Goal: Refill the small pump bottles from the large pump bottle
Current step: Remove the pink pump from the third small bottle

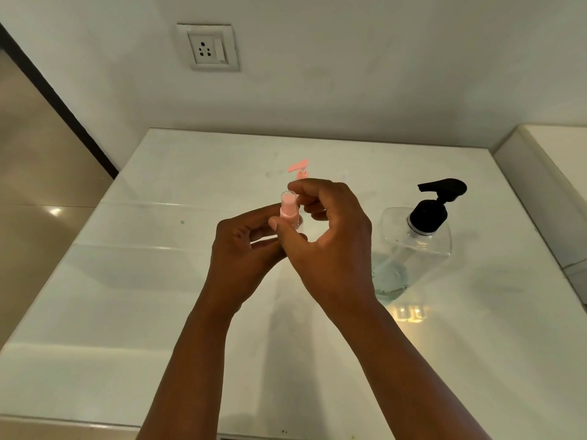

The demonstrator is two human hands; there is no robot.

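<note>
A small clear bottle with a pink spray top and clear cap (289, 208) is held above the middle of the white table. My left hand (244, 258) grips its body from the left. My right hand (327, 239) pinches its pink collar with thumb and curled fingers. Behind my right hand stands a second small bottle, of which only its pink pump head (300, 168) shows. The large clear bottle with a black pump (416, 242) stands upright to the right of my hands, holding a little clear liquid at the bottom.
The glossy white table (158, 281) butts against a white wall carrying a power socket (209, 47). A white ledge (546, 185) rises along the table's right side. Brown floor lies to the left.
</note>
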